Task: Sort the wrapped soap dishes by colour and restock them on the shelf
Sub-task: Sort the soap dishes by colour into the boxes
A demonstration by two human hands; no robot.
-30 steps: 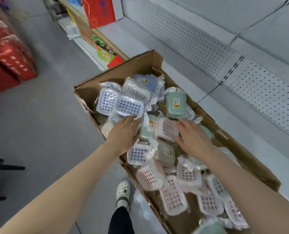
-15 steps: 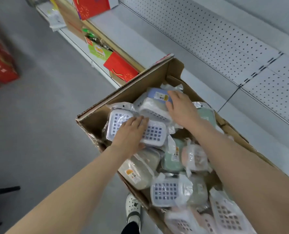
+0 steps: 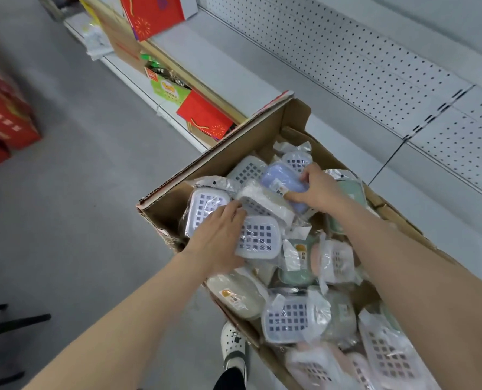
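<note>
Right hand (image 3: 321, 190) seemingly grips blue soap dish (image 3: 276, 178) beneath it.

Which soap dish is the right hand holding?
The lilac-blue soap dish near the far end of the box; the right hand curls round it. It shows a smooth shell, unlike the grid-faced ones beside it.

a brown cardboard box (image 3: 175, 201) of clear-wrapped soap dishes in pastels: a lilac plastic soap dish (image 3: 283, 178) with a small orange-and-white sticker, a white grid-topped soap dish (image 3: 258, 239) with rows of square holes showing dark lilac, a sage green soap dish (image 3: 292, 275), a cream soap dish (image 3: 234, 291) with an orange label, a pale pink soap dish (image 3: 315, 256). white pegboard shelf back (image 3: 346, 60) dotted with dark holes. grey floor (image 3: 79, 192). red gift box (image 3: 206, 116) with gold fireworks.
</note>
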